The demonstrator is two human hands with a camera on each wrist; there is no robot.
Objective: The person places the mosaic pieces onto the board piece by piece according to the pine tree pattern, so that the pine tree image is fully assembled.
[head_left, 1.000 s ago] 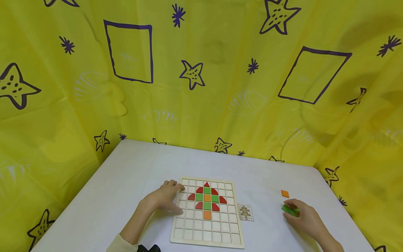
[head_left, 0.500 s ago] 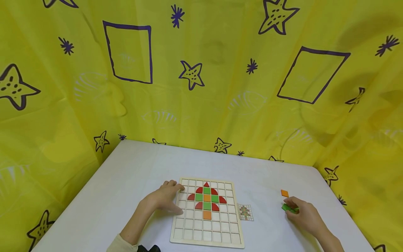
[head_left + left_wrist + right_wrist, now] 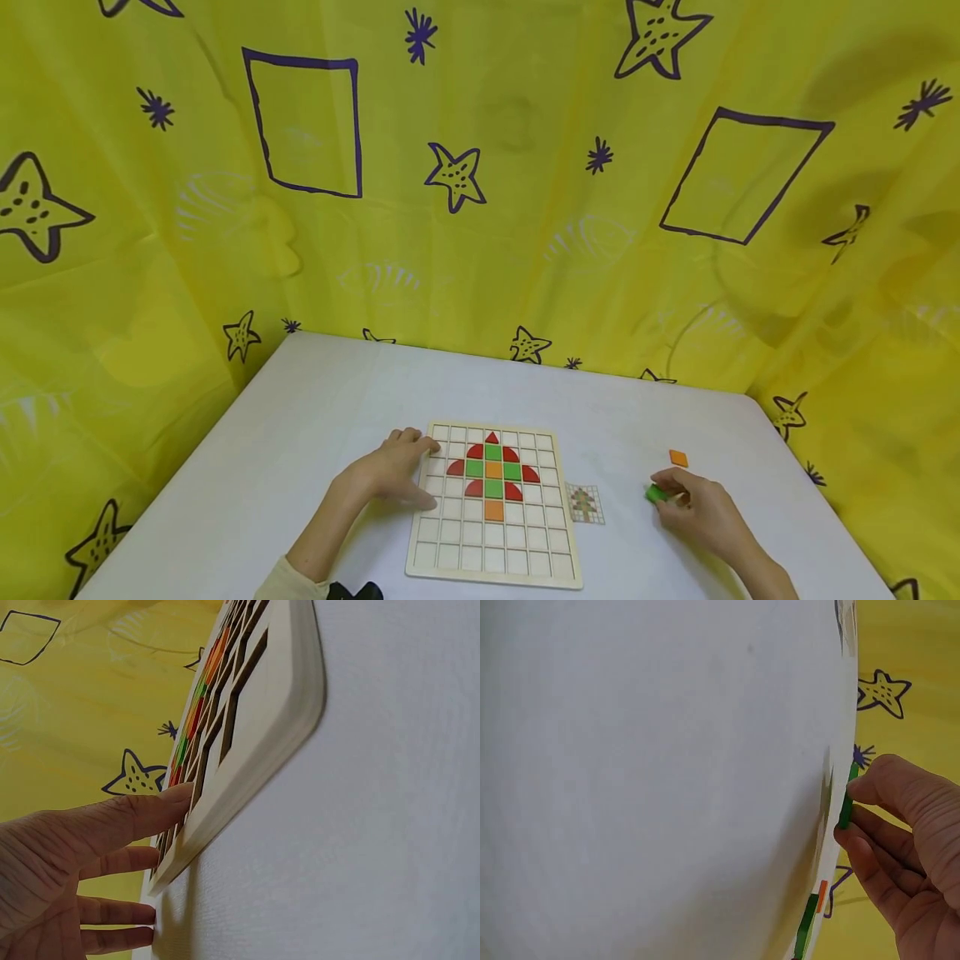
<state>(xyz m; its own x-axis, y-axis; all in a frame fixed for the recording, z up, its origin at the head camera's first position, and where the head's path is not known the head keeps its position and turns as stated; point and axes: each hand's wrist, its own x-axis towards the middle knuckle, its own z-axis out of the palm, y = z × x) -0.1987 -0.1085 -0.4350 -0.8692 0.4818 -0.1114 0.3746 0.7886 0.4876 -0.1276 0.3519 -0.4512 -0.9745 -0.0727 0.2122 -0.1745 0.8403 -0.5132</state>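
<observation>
My left hand (image 3: 390,473) rests at the left edge of a wooden grid board (image 3: 536,543), fingers spread. In the left wrist view its thumb (image 3: 161,808) lies on the board's rim (image 3: 296,682), with the other fingers along the side. A tree pattern of red, green and orange tiles fills cells in the board's middle, with an orange square (image 3: 494,510) as its trunk. To the right of the board, my right hand (image 3: 708,512) pinches a green tile (image 3: 847,812) between thumb and fingertips, just above the table.
A small picture card (image 3: 586,505) of the same tree lies against the board's right side. Beyond my right hand is a loose orange tile (image 3: 678,458); another green piece (image 3: 806,926) lies near it on the white table (image 3: 360,375). A yellow patterned curtain (image 3: 517,275) closes the back and sides.
My right hand has drawn a green tile away to the left, towards the board. The left hand and the board have stayed where they were.
</observation>
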